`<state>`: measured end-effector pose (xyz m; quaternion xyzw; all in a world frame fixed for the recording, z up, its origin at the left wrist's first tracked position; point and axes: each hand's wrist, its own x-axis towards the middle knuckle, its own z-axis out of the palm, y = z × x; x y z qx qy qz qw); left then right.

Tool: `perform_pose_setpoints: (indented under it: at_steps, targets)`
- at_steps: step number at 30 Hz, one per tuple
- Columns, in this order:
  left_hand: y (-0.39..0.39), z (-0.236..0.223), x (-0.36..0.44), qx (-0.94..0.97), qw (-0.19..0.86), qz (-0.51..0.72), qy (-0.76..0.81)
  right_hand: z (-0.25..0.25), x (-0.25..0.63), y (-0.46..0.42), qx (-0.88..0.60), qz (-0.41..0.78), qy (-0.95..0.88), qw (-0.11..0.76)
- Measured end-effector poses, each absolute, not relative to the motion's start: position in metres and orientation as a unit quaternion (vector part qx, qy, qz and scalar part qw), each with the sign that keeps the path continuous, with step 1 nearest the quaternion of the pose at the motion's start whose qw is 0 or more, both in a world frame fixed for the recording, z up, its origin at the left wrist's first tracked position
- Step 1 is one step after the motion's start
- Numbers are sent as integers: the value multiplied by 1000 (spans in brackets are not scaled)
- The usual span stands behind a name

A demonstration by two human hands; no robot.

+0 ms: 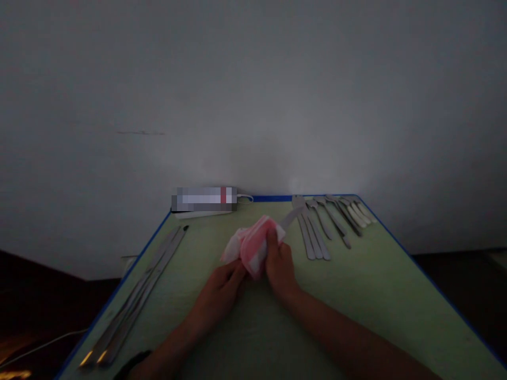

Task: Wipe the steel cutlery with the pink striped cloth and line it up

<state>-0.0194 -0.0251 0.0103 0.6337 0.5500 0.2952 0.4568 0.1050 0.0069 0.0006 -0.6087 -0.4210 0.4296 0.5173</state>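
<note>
A pink and white cloth (255, 245) is bunched between my hands above the middle of the table. From its upper right side sticks out the blade of a table knife (291, 216); the handle is hidden by the cloth and fingers. My right hand (280, 264) is closed around the cloth, thumb on top, pressing it about the knife. At the cloth's lower left, my left hand (224, 285) is closed, its fingers in line with the blade, at the knife's hidden handle end.
On the green table (348, 306) with a blue edge, several forks and spoons (330, 216) and white-handled pieces (358, 214) lie at the back right. Long metal utensils (138, 295) lie along the left edge. A blurred-out box (204, 199) with a white cord stands by the wall.
</note>
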Motion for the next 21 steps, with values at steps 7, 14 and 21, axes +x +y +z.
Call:
perform_pose_setpoints:
  at_steps: [7,14,21]
  targets:
    - [-30,8,-19,626,487,266,548,13,148,48,-588,376,-389,601]
    - [-30,7,-23,610,510,243,555,17,173,67,-603,315,-328,655]
    - [-28,9,-24,630,484,244,556,4,132,31,-625,369,-376,576]
